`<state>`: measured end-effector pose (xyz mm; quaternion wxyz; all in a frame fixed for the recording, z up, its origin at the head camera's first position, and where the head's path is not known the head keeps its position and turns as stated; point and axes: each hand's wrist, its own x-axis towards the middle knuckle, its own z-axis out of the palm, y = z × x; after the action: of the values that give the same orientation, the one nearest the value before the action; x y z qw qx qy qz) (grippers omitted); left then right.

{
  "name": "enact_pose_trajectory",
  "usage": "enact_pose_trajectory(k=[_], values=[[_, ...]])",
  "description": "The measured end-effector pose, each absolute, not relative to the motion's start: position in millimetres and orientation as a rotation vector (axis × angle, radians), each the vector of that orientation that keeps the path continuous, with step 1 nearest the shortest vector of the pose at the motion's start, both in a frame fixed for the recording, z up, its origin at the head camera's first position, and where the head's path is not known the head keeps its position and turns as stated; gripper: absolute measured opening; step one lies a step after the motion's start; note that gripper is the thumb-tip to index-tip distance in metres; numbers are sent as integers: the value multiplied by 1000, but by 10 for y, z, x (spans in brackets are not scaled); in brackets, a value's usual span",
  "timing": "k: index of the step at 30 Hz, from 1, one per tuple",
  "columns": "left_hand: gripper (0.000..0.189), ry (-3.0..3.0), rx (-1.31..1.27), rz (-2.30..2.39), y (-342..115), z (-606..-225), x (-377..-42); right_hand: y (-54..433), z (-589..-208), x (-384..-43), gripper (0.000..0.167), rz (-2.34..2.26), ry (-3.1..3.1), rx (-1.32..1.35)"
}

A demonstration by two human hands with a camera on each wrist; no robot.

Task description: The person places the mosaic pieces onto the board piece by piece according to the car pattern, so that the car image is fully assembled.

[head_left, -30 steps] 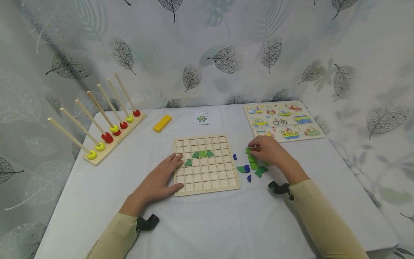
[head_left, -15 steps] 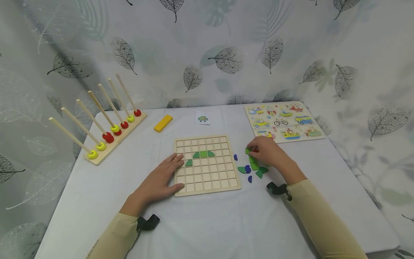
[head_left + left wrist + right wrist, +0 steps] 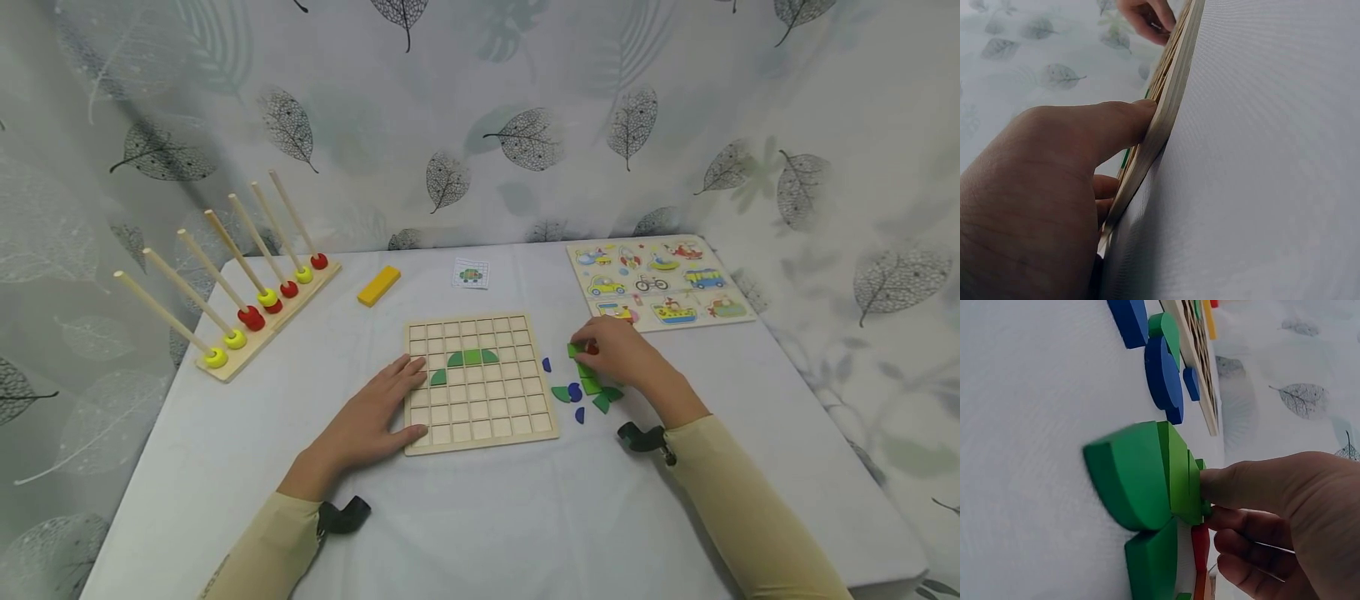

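My left hand (image 3: 375, 412) rests with extended fingers on the left edge of a wooden grid board (image 3: 480, 408). In the left wrist view its thumb (image 3: 1138, 112) lies along the board's rim. A light green square (image 3: 472, 357) sits in the board between dark green quarter-circles, with another quarter-circle (image 3: 438, 377) lower left. Right of the board, my right hand (image 3: 626, 350) pinches a light green square block (image 3: 573, 350) between thumb and index finger. Under it, more light green blocks (image 3: 1177, 469) stand beside dark green ones (image 3: 1132, 475); a red piece (image 3: 1200, 547) is partly hidden.
Blue pieces (image 3: 574, 392) lie between board and right hand. Behind are a small turtle picture card (image 3: 470, 273), a yellow block (image 3: 378, 286) and a vehicle puzzle board (image 3: 660, 279). A peg rack with red and yellow beads (image 3: 262, 321) stands at left.
My right hand has shifted very slightly left along with the light green square at its fingertips. The left hand stays in place on the board.
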<state>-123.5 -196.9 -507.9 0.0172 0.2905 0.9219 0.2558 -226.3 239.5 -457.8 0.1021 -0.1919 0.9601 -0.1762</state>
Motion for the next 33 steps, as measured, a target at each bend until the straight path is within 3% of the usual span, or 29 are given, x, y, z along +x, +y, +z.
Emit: enact_pose_trajectory(k=[33], values=[[82, 2850, 898, 808, -1981, -5094, -1241, 2148, -4196, -2162, 27, -662, 2898, -700]])
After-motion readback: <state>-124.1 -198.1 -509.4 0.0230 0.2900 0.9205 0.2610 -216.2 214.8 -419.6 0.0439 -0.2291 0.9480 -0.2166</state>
